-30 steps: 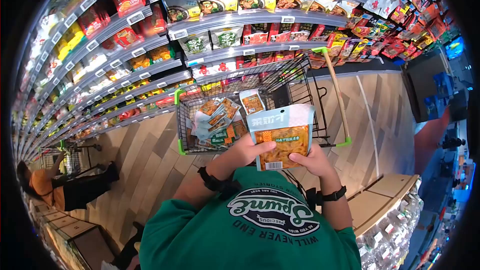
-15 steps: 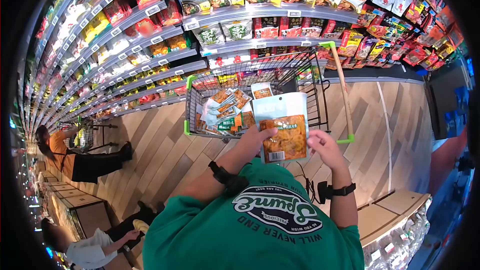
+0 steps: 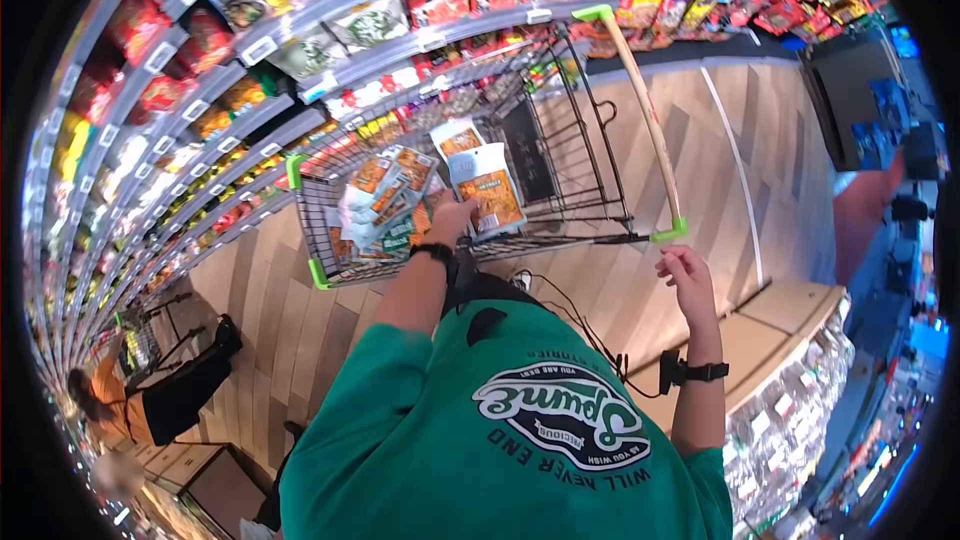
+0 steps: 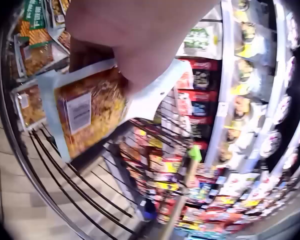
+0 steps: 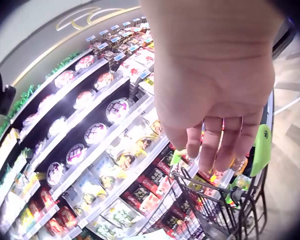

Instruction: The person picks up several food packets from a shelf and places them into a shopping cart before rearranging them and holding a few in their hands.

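My left hand [image 3: 452,218] reaches over the near side of the shopping cart [image 3: 560,237], thumb and fingers gripping a pale blue food pouch [image 3: 492,198]. Orange-brown food and a white barcode label show on that pouch [image 4: 92,112] in the left wrist view. Beneath and beside it in the cart lie several similar pouches [image 3: 385,190], heaped toward the left end. My right hand [image 3: 688,280] hangs off the cart's handle end, holding nothing. Its fingers [image 5: 212,150] are loosely bent in the right wrist view.
Shelves [image 3: 420,35] packed with bagged foods run behind the cart. The cart's wooden handle bar [image 3: 640,110] has green end caps. Brown boxes [image 3: 735,335] stand at lower right beside clear-wrapped goods. A person in orange [image 3: 120,405] stands at left near another cart.
My left hand has carried the pouch forward and left, down into the cart. The right hand has let go of it and moved out to the right.
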A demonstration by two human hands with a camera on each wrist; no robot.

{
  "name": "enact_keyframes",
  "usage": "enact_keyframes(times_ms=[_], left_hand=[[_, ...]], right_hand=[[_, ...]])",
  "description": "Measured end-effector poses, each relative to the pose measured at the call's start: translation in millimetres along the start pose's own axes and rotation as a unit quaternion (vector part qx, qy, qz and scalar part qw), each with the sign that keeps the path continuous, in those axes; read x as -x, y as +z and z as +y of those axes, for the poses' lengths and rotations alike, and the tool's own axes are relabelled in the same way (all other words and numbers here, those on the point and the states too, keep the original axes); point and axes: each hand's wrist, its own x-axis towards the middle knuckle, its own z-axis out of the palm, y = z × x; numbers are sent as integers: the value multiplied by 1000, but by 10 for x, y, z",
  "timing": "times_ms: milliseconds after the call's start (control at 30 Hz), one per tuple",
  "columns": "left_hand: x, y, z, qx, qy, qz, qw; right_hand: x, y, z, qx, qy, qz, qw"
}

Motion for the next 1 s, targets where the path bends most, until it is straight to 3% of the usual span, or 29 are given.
enact_keyframes(times_ms=[33,67,100,167,200,233,267,300,333,367,400,433,467,533,567,633,767,867,933,967,1000], left_hand=[[-212,125,-303,0,20,-10,1000],[4,-4,-169,-131,-24,6,991],[-129,145,-630,-130,-25,0,991],[-530,351,-1492,-166,-99,4,981],[-456,214,-1421,-165,-103,4,981],[-305,-38,-1227,-295,32,-65,953],[-215,-238,-1134,-414,163,-133,886],[-215,-372,-1216,-416,151,-134,887],[-228,-538,-1346,-229,29,-73,970],[-246,-713,-1495,-30,-94,1,995],[-276,-995,-1428,142,-284,-10,948],[-315,-1189,-1492,141,-300,3,944],[-359,-1366,-1603,218,-306,42,926],[-383,-1630,-1650,294,-304,128,897],[-417,-1707,-1553,297,-297,173,891],[-574,-1906,-1510,291,-292,146,899],[-896,-1907,-1479,250,-301,120,913],[-1062,-1776,-1681,229,-354,97,901],[-1097,-1678,-1713,253,-386,209,862],[-1125,-1644,-1714,249,-384,204,865],[-1124,-1597,-1773,247,-406,252,843]], right_hand=[[12,24,20,4,7,-5,1000],[6,37,33,9,16,-8,1000],[-1,57,-7,13,21,-4,1000],[-82,113,-124,39,35,3,999],[-185,111,-127,41,36,-1,999],[-310,61,-87,88,-4,8,996],[-435,36,-53,134,-43,15,990],[-567,52,-150,145,-70,28,987],[-763,78,-247,155,-98,38,982],[-1063,-12,-122,140,-90,55,984],[-1375,-125,-31,173,-101,69,977],[-1682,-153,63,273,-165,144,937],[-1976,-123,169,365,-227,217,877],[-2340,-89,316,341,-102,189,915],[-2423,-69,328,477,7,174,862],[-2392,210,42,361,138,225,894],[-2475,-26,258,336,130,208,909],[-2423,59,185,311,149,214,914],[-2427,43,242,295,111,235,919],[-2439,27,263,293,116,239,918],[-2427,70,214,313,115,243,911]])
